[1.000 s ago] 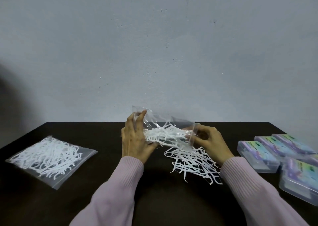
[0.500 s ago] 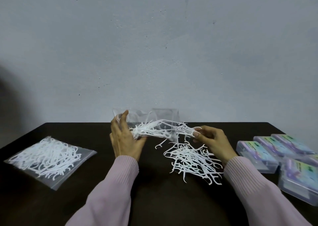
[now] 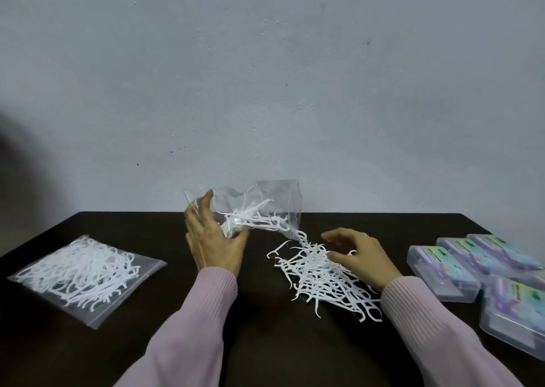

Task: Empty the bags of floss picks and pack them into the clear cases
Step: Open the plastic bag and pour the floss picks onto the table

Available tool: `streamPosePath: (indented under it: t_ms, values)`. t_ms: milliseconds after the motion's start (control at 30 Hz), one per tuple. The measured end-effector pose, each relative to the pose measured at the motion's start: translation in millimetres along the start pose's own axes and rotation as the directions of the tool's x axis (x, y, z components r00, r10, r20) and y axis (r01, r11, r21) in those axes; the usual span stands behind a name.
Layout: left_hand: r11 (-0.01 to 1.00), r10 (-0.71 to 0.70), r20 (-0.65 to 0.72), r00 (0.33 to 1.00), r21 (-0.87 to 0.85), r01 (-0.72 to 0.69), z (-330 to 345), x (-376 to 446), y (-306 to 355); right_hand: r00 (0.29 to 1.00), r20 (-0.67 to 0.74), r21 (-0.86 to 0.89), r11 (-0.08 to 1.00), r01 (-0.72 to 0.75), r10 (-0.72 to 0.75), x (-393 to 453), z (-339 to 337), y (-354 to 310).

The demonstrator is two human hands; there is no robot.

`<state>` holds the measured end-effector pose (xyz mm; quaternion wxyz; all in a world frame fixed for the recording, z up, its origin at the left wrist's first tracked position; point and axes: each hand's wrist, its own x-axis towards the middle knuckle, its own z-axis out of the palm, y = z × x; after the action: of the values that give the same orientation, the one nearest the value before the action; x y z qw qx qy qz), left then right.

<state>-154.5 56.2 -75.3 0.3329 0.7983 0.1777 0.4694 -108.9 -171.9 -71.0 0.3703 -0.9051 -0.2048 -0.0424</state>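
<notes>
Dark bench [image 3: 265, 342] against a grey wall. Full bag [image 3: 79, 274] of floss picks lies flat near the left edge. Clear cases [image 3: 460, 264] are grouped at the right edge. Loose floss picks [image 3: 321, 280] are heaped mid-bench. Left hand [image 3: 211, 239]: grip closed on the clear bag [image 3: 274, 204], raised above the far edge, some picks inside. Right hand [image 3: 359, 257]: grip relaxed, holding nothing, over the heap.

The place was a plain, bare packing spot, its type hard to tell: a dark brown tabletop [image 3: 88, 357] stood against a scuffed pale grey painted wall [image 3: 265, 77], with labelled clear plastic cases [image 3: 442, 271] grouped at its right edge.
</notes>
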Motion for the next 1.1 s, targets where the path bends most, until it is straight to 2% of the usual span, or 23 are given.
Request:
streamPosePath:
  t_ms: [133, 233, 400, 600, 833, 933, 1033, 1100]
  values:
    - [0.998, 0.029, 0.009, 1.000, -0.049, -0.028, 1.2, -3.8, 6.9, 0.990, 0.030, 0.148, 0.980, 0.134, -0.140, -5.5, 3.0, -13.7]
    - [0.996, 0.071, 0.023, 0.997, -0.059, -0.070, 1.8, -7.3, 10.8, 0.978, -0.019, 0.173, 0.962, 0.209, -0.209, -7.9, 7.2, -22.1]
    - [0.993, 0.113, 0.041, 0.993, -0.047, -0.111, 2.2, -10.2, 13.2, 0.978, -0.114, 0.260, 0.945, 0.199, -0.175, -8.0, 3.8, -21.6]
    - [0.998, 0.031, 0.004, 1.000, -0.057, -0.031, 0.0, -5.6, 8.9, 0.982, -0.172, 0.270, 0.954, 0.129, -0.084, -5.9, -2.3, -12.5]
    - [0.999, -0.002, -0.001, 1.000, -0.052, 0.002, -0.6, -4.8, 6.7, 0.996, -0.090, 0.189, 0.981, 0.043, -0.026, -4.9, -3.8, -5.3]
    - [0.999, 0.019, 0.019, 1.000, -0.046, -0.018, 0.7, -6.7, 7.2, 0.992, -0.116, 0.151, 0.986, 0.066, -0.049, -4.4, -0.7, -4.9]
    - [0.998, 0.060, 0.052, 0.997, -0.023, -0.059, 1.1, -7.6, 7.5, 0.980, -0.172, 0.329, 0.932, 0.150, -0.097, -8.0, -3.7, -15.7]
    - [0.994, 0.103, 0.096, 0.990, 0.010, -0.104, 1.1, -9.2, 8.6, 0.979, -0.159, 0.426, 0.885, 0.187, -0.130, -9.8, -5.4, -22.5]
